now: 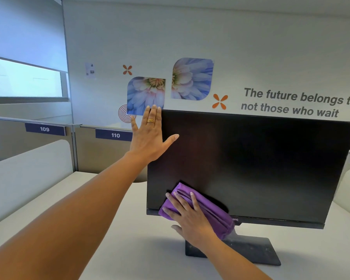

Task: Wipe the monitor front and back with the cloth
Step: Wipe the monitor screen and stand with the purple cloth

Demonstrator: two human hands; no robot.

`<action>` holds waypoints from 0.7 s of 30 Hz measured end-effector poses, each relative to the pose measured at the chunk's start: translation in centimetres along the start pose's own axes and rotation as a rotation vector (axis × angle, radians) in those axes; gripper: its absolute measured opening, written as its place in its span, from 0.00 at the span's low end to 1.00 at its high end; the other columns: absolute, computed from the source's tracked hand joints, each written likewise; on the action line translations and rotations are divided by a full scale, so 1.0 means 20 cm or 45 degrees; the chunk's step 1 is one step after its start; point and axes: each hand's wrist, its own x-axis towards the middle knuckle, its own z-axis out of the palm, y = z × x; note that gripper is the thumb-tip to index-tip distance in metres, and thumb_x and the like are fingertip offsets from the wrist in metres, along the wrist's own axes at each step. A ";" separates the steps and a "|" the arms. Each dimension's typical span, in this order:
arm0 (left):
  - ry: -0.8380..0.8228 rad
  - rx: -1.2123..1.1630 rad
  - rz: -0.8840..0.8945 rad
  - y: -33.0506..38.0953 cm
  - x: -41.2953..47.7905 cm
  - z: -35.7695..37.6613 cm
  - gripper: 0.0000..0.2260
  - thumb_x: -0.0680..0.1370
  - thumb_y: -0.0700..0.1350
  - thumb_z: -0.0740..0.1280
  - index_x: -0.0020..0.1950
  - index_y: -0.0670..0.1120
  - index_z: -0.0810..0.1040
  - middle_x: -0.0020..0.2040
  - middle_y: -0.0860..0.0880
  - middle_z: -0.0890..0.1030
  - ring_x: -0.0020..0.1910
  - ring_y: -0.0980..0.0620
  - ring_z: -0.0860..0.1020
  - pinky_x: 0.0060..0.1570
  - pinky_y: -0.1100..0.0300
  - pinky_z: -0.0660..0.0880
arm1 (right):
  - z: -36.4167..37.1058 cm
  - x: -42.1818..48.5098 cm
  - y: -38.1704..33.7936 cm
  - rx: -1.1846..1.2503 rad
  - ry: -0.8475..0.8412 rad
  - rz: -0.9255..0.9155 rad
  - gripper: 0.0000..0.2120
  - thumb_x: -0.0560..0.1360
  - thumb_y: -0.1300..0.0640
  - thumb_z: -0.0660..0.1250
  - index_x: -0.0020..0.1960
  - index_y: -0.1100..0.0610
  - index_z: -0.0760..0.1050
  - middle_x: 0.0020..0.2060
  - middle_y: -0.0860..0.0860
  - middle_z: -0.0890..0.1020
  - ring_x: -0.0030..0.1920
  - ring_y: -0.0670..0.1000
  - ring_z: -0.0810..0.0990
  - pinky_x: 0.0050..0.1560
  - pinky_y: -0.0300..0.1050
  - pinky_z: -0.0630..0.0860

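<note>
Monitor (pixel 251 168) upright on desk (pixel 109 229), long axis sideways, logo seemingly "BenQ", right hand (pixel 188 215) flat pressing cloth (pixel 206 211) at screen's lower left corner, left hand (pixel 150 136) open, steadying top corner, "109", "110" tags behind.

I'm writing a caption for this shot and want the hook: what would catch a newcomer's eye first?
The purple cloth stands out most, pressed flat by the right hand against the lower left corner of the dark monitor. Next comes the left hand, open at the monitor's upper left corner, fingers above its top edge. Behind, blue flower pictures and a grey slogan brighten the white wall.
</note>
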 end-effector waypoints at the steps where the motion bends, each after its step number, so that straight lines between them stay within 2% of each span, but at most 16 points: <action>1: -0.002 0.003 -0.001 0.00 0.00 0.00 0.40 0.76 0.66 0.49 0.75 0.43 0.38 0.77 0.47 0.40 0.75 0.50 0.38 0.70 0.41 0.41 | 0.00 0.04 -0.03 0.010 -0.002 -0.007 0.33 0.64 0.38 0.72 0.67 0.43 0.70 0.73 0.51 0.62 0.72 0.55 0.55 0.68 0.62 0.54; 5: -0.007 0.011 0.003 0.00 0.00 0.01 0.40 0.76 0.66 0.49 0.75 0.43 0.37 0.77 0.47 0.39 0.75 0.50 0.38 0.70 0.41 0.41 | -0.02 0.14 -0.14 0.028 -0.013 -0.011 0.33 0.64 0.38 0.72 0.67 0.42 0.69 0.73 0.50 0.62 0.73 0.54 0.54 0.69 0.62 0.53; 7: -0.002 0.006 0.005 0.00 0.00 0.01 0.40 0.76 0.66 0.49 0.75 0.43 0.37 0.77 0.47 0.39 0.75 0.49 0.38 0.70 0.40 0.41 | -0.02 0.17 -0.17 0.029 -0.024 0.000 0.32 0.66 0.39 0.71 0.68 0.41 0.68 0.74 0.50 0.60 0.74 0.54 0.53 0.71 0.64 0.49; 12: 0.022 0.020 -0.015 0.02 0.00 0.03 0.41 0.75 0.67 0.49 0.75 0.42 0.36 0.76 0.47 0.38 0.75 0.49 0.37 0.70 0.40 0.42 | -0.01 0.16 -0.17 -0.059 -0.099 -0.013 0.34 0.68 0.49 0.69 0.72 0.41 0.61 0.76 0.51 0.53 0.75 0.53 0.51 0.70 0.64 0.43; 16: 0.018 0.038 -0.017 0.02 0.01 0.03 0.41 0.75 0.67 0.49 0.75 0.43 0.35 0.76 0.47 0.38 0.75 0.49 0.37 0.70 0.40 0.41 | 0.00 0.11 -0.12 -0.056 -0.105 -0.070 0.34 0.66 0.50 0.72 0.70 0.41 0.65 0.75 0.49 0.57 0.74 0.51 0.56 0.71 0.64 0.47; 21: 0.031 0.063 -0.025 0.01 0.01 0.05 0.40 0.75 0.67 0.48 0.75 0.43 0.36 0.77 0.47 0.39 0.75 0.50 0.38 0.70 0.38 0.42 | 0.03 -0.03 0.02 -0.101 -0.122 -0.100 0.37 0.65 0.52 0.73 0.71 0.43 0.64 0.74 0.48 0.59 0.74 0.51 0.59 0.72 0.61 0.49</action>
